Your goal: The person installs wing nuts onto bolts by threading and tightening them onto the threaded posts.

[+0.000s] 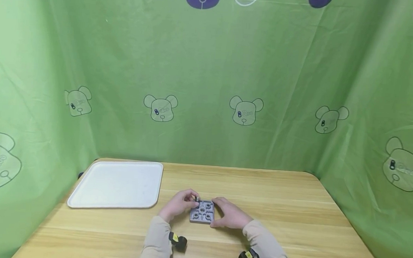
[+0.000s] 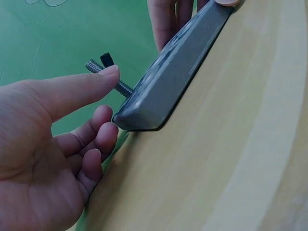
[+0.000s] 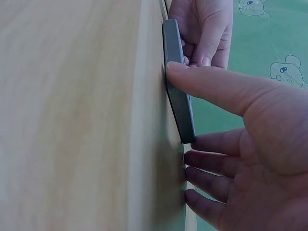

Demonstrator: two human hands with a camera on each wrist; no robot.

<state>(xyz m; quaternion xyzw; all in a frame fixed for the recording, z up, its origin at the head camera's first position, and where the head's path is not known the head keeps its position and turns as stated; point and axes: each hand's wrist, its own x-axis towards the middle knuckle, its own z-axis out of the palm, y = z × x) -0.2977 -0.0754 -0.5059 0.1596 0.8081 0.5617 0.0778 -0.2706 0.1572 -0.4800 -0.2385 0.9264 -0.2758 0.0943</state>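
A square grey block (image 1: pixel 202 212) with round holes and grooves on top lies flat on the wooden table. In the left wrist view a threaded screw (image 2: pixel 126 89) stands up from the block's (image 2: pixel 168 77) corner, a small black piece (image 2: pixel 107 59) beside its upper end. My left hand (image 2: pixel 53 130) has its thumb against the screw, the other fingers curled near that corner; the index finger is partly hidden. My right hand (image 1: pixel 231 214) steadies the block's right side; in the right wrist view its thumb rests on the block's side (image 3: pixel 179 101), the other fingers of this hand (image 3: pixel 260 130) extended.
A white tray (image 1: pixel 117 184) lies at the table's back left. Green curtains (image 1: pixel 206 144) with printed bear heads hang behind the table (image 1: pixel 276 193) and at both sides. Black wrist cameras sit on both sleeves near the front.
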